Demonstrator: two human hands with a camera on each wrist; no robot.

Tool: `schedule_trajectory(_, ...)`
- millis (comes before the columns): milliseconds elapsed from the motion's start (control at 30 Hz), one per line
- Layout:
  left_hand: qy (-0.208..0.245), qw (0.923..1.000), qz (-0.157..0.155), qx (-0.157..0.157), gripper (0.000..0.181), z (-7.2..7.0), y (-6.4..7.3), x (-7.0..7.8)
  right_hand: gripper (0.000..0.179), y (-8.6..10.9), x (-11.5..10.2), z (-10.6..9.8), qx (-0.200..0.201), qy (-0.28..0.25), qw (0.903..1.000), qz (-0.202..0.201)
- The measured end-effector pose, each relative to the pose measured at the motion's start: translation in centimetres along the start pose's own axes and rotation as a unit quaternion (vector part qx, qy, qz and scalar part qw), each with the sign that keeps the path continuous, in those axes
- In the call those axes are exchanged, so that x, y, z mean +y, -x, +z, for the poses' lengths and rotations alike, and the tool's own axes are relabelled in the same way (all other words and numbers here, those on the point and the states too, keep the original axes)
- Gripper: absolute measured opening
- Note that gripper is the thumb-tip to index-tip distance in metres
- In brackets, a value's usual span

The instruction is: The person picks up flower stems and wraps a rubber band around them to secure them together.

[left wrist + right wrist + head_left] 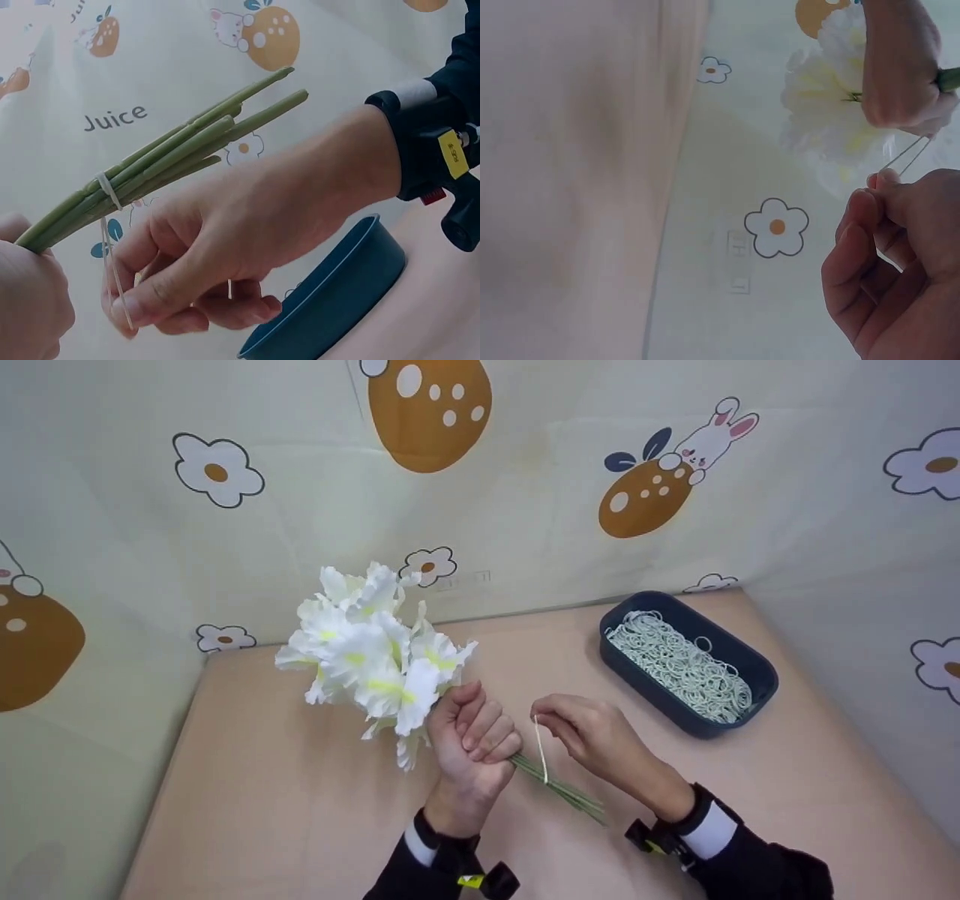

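In the head view, the left hand (pixel 476 735) was curled tightly round the green stems (pixel 574 795) of a bunch of white flowers (pixel 375 660), the blooms spread on one side of the fist and the cut ends jutting out on the other. The right hand (pixel 592 735) pinched a pale elastic band (pixel 541 746), which ran taut down to the stems. Beyond that hand, well apart from the bunch, a dark tub (pixel 731 649) full of pale bands (pixel 679 667) stood on the pinkish table (pixel 262 780), near a printed cloth (pixel 525 510).

In the left wrist view, the elastic band circled the stems between the left fist and their ends, and its loop hung down to the thumb and fingers of the right hand. The tub showed behind, tilted in this view.

In the right wrist view, two thin strands stretched from the right thumb and forefinger towards the left hand, with the flowers blurred beyond it
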State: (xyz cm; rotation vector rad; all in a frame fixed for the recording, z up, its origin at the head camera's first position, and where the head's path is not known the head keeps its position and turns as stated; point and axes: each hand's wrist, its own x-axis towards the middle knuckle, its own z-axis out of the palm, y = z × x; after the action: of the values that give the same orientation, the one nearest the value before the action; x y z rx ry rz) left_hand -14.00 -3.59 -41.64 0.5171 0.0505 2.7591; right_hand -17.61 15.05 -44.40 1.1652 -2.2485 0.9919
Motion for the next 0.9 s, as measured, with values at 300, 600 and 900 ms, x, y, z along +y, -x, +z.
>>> schedule_trajectory(300, 0.037, 0.9968, 0.061, -0.035, 0.049, 0.4, 0.1, 0.4, 0.014, 0.8, -1.7, 2.6, -0.041, 0.004, 0.9991, 0.01)
schedule_trajectory(600, 0.052, 0.9902, 0.125, -0.033, 0.049, 0.5, 0.0, 1.4, 0.024, 2.2, -4.7, 4.6, -0.074, -0.041, 0.9961, -0.025)
schedule_trajectory(900, 0.026, 0.983, 0.176, -0.045, 0.05, -0.1, -0.2, 2.6, 0.007, 2.7, -6.8, 4.6, -0.111, -0.056, 0.9918, 0.03)
